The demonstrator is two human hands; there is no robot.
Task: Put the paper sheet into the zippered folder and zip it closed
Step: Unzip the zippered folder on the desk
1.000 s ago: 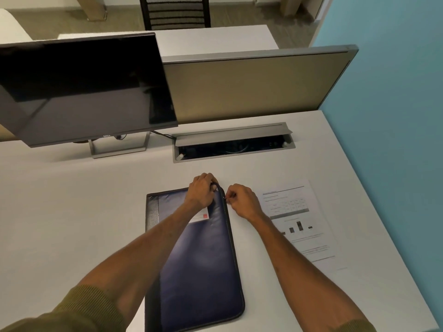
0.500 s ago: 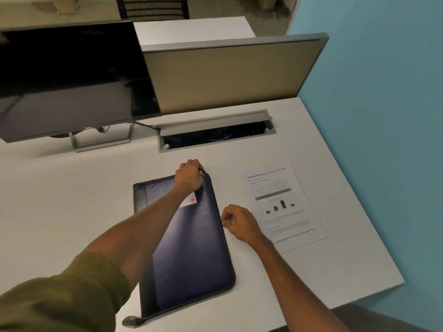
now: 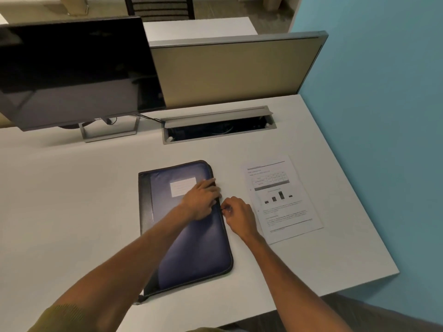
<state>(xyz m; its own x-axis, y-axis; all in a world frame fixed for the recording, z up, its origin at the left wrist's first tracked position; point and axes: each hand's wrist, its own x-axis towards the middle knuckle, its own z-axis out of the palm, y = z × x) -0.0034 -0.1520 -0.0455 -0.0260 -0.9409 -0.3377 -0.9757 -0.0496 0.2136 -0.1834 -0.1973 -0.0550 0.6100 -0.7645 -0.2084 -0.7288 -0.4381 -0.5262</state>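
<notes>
A dark blue zippered folder [image 3: 191, 248] with a black spine and a white label lies flat on the white desk [image 3: 72, 200]. My left hand [image 3: 202, 200] rests flat on its cover near the right edge, fingers straight. My right hand [image 3: 239, 216] is beside that edge and pinches the zipper pull about a third of the way down the folder's right side. The paper sheet [image 3: 280, 197], printed with a table and a bar chart, lies on the desk just right of the folder, outside it.
A dark monitor [image 3: 72, 73] on a stand fills the back left. An open cable tray [image 3: 218, 127] is sunk into the desk behind the folder. A beige divider panel [image 3: 235, 68] closes the back and a blue wall [image 3: 383, 116] the right.
My right hand has slid the zipper pull from the folder's top right corner down along its right edge. My left hand moved from the top corner down onto the cover.
</notes>
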